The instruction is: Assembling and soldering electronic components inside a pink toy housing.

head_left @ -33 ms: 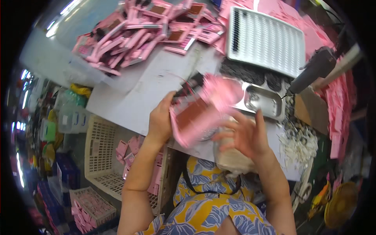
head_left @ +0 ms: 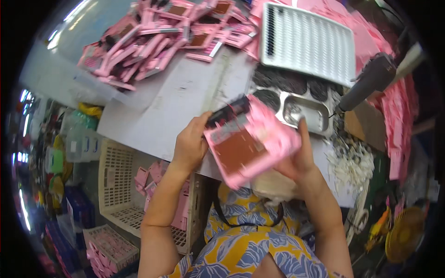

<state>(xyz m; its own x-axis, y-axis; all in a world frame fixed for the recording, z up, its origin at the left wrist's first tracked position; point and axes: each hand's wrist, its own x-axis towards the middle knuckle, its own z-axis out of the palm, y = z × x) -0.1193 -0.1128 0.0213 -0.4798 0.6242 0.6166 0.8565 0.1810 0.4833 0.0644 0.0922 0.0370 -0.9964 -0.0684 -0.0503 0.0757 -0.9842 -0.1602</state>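
Observation:
Between my hands is a pink plastic casing (head_left: 278,134), tilted and slightly blurred, with a flat brown panel (head_left: 238,153) set in it and a black strip-like part (head_left: 229,111) at its upper left. My left hand (head_left: 191,146) grips the left edge, fingers behind the black part. My right hand (head_left: 296,160) is closed on the right end, thumb pointing up and the other fingers mostly hidden beneath. Just beyond the casing lies a steel compartment tray (head_left: 283,124) holding dark small parts and some shiny ones. A dark electric screwdriver (head_left: 368,83) stands right of that tray.
Many similar pink casings (head_left: 148,46) are heaped at the far left. A white ribbed tray (head_left: 308,44) sits at the far right, beside pink pieces (head_left: 398,129). Small white parts (head_left: 352,164) lie at the right edge. A cream crate (head_left: 116,180) stands below the table, left.
My right hand, apart from the casing with fingers spread before, has come onto its right end. The casing has tipped so its brown panel shows more fully. The view has shifted slightly.

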